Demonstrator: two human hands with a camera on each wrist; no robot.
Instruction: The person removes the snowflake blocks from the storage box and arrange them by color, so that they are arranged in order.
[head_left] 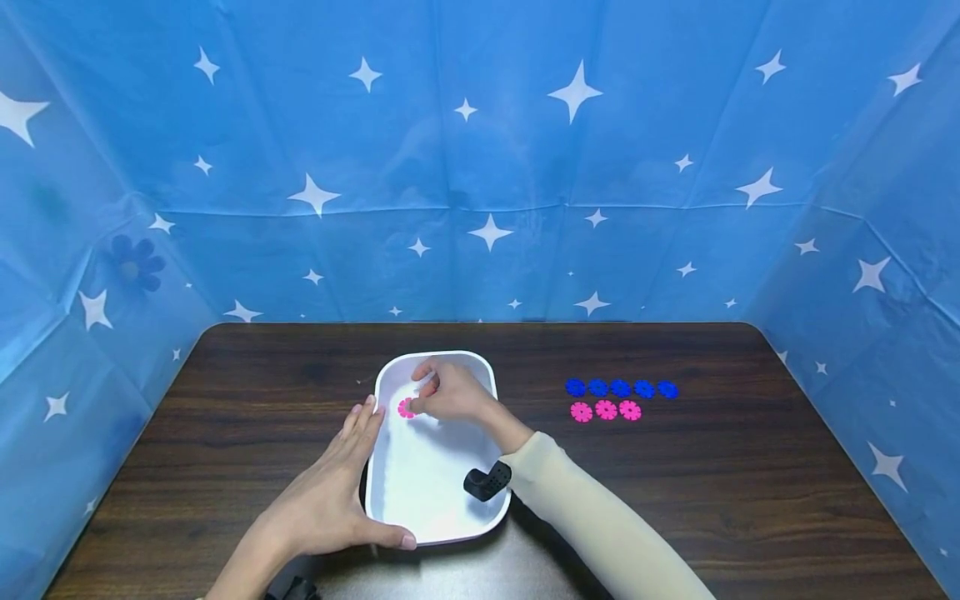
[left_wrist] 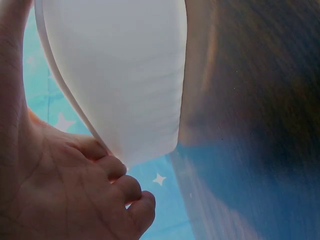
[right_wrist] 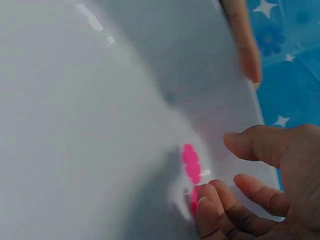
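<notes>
White tray (head_left: pixel 420 492) on brown table (head_left: pixel 225 400): left hand (head_left: pixel 330 492), fingers straight, thumb at near rim, braces its left side. Right hand (head_left: pixel 450 392), inside tray, pinches pink disc (head_left: pixel 406 407) near left wall. Blue discs (head_left: pixel 621 388) and pink discs (head_left: pixel 605 411) lie in two rows, well apart to the right.

Five blue discs (head_left: pixel 621 388); four pink discs (head_left: pixel 606 410) (one in tray (head_left: pixel 450 521)).

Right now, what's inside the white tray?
Inside the white tray lies one pink disc at the right hand's fingertips. The hand covers part of the tray floor, so anything beneath it stays hidden.
</notes>
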